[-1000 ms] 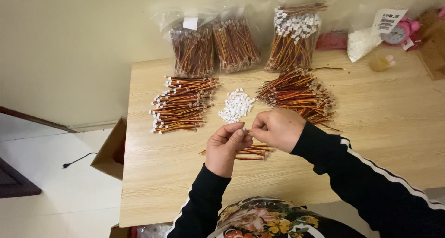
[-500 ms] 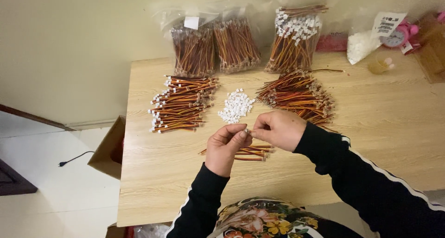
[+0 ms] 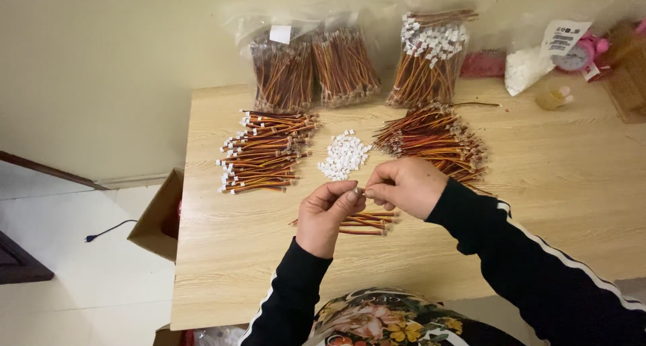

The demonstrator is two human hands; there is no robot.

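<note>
small white connector (image 3: 361, 192), pinched between hands

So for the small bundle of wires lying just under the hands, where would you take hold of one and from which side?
Probably by the bare middle of a lead, pinched from above. The small bundle of wires lies flat on the table, running left to right, its left part hidden under the left hand. The right-hand ends are free, so coming in beside the right hand looks easiest.
</note>
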